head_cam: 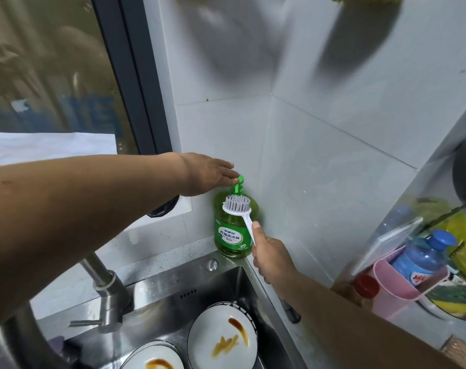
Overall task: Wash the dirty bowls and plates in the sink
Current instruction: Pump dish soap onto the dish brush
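At the sink's back corner, left hand (210, 173) lies flat-fingered on the soap pump (238, 182).
Right hand (270, 255) grips the brush (237, 206), bristles up just below the spout at 6 o'clock; dirty plates (222, 339) wait in the sink (173, 296).

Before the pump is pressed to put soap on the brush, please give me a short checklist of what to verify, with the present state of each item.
1. Left hand on the pump top of the green soap bottle: ok, straight fingers rest on it.
2. Right hand holds the brush firmly: ok, fingers are curled round the white handle.
3. Brush bristles under the nozzle: cannot tell, the brush head is in front of the bottle neck and the nozzle outlet is hidden.
4. Bottle stands upright on the counter corner: ok.
5. Soap left in the bottle: ok, green liquid shows through.
6. Dirty plates waiting in the sink: ok, brown stains are visible.
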